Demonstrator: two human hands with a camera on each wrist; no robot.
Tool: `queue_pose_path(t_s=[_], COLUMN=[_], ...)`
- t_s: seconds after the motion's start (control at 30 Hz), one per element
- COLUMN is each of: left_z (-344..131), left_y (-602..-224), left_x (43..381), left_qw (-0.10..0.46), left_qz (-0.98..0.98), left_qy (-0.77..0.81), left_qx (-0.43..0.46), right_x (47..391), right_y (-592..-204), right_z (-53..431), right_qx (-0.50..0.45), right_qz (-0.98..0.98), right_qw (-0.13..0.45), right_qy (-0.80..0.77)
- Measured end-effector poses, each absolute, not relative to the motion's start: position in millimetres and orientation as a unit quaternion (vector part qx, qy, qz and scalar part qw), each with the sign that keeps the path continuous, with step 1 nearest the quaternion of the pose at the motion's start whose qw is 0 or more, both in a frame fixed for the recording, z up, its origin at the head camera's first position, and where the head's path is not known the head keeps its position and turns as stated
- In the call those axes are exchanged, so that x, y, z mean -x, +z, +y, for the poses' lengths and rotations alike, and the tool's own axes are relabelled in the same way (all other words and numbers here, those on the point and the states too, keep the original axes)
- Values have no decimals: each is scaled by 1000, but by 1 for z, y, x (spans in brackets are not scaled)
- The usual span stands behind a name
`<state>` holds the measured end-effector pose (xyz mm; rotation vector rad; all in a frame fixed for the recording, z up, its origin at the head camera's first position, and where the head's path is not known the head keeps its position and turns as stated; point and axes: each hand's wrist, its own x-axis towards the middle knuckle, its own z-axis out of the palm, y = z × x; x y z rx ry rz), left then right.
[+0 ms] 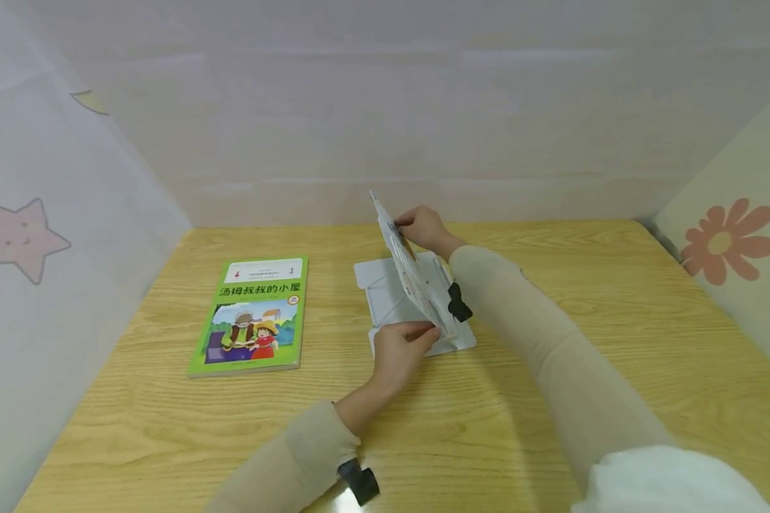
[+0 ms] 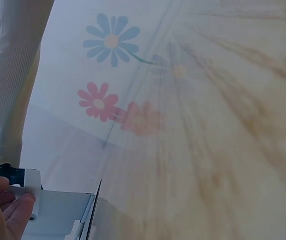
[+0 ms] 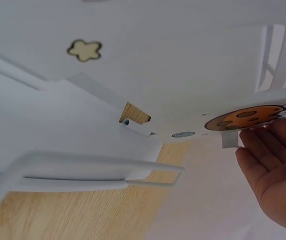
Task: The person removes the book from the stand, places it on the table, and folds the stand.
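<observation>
Two bare hands hold one thin, stiff white panel with printed pictures (image 1: 406,263), which stands steeply tilted over a smooth, flat white base with folded seams (image 1: 385,299). The left hand (image 1: 398,355) is nearly closed, thumb and fingertips pinching the panel's lower near corner. The right hand (image 1: 425,229) is partly closed, its bent fingers gripping the panel's upper edge on the far side.

Seen from the right wrist, the panel's smooth face carries a cream star with a dark outline (image 3: 85,50) and an orange disc with brown spots (image 3: 243,117); below it runs a slim, rounded white bar, bent at its ends (image 3: 77,156). The base lies near the middle of the table of pale yellow-brown wood with wavy grain (image 1: 584,285).

Well apart on the person's left lies a rectangular green-bordered paperback with a glossy illustrated cover (image 1: 247,313), flat and closed. Ribbed beige sleeves (image 1: 513,299) cover both forearms, and softly creased pale cloth with printed shapes (image 1: 385,121) hangs round the table.
</observation>
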<state>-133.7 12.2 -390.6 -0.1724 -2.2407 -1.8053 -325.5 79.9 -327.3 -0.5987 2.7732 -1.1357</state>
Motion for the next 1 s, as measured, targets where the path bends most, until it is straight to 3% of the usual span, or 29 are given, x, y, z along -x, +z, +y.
queue_pose_path(t_s=[0.4, 1.0], left_z=[18, 22], left_y=[-390, -390], left_x=[135, 136], left_qw=[138, 99], left_qz=[-770, -769], left_qy=[-618, -627], left_qx=[78, 72], right_x=[326, 335], right_y=[-325, -327], right_z=[76, 79], right_qx=[241, 293], right_qz=[909, 905], right_qw=[55, 41], right_qy=[-334, -305])
